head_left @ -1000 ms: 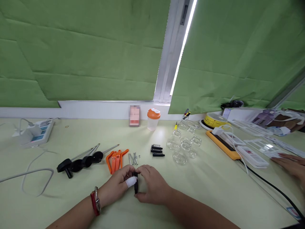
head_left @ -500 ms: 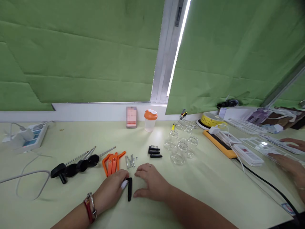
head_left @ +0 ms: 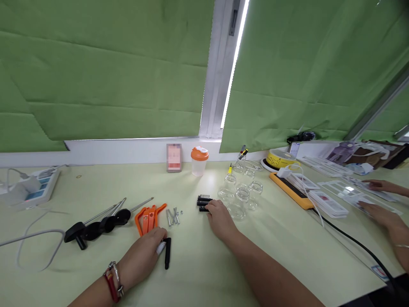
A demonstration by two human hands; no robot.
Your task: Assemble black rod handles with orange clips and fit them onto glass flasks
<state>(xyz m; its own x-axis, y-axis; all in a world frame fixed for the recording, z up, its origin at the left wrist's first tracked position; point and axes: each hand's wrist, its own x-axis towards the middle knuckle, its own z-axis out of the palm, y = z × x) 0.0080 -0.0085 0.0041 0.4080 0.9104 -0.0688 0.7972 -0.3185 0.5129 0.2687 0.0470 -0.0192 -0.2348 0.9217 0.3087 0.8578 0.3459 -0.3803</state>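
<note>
Black stick: a short black stick [head_left: 167, 258] lies flat on the pale green table [head_left: 287, 256], just right of the left hand, near the table's front edge.
Left hand: left hand [head_left: 145, 255] rests palm down, a white-wrapped fingertip touching the stick's upper end; fingers loosely curled, not clamped round it. Red and metal bracelets on the wrist.
Right hand: right hand [head_left: 220, 216] is out at the little stack of black parts [head_left: 203, 202], fingertips on its near right edge; whether they pinch a piece, I cannot tell.
Close by: a cluster of screws [head_left: 173, 216] and the orange clips [head_left: 148, 218] sit just above the left hand.
Further left: black-knobbed metal rods [head_left: 99, 221], then a white power strip [head_left: 32, 190] with its grey cable.
Right of the parts: clear glass jars [head_left: 240, 194] grouped together.
Back edge: an orange-lidded cup [head_left: 199, 161] by the window sill.
Far right: another person's hands [head_left: 380, 213] on clear plastic cases [head_left: 329, 202].
</note>
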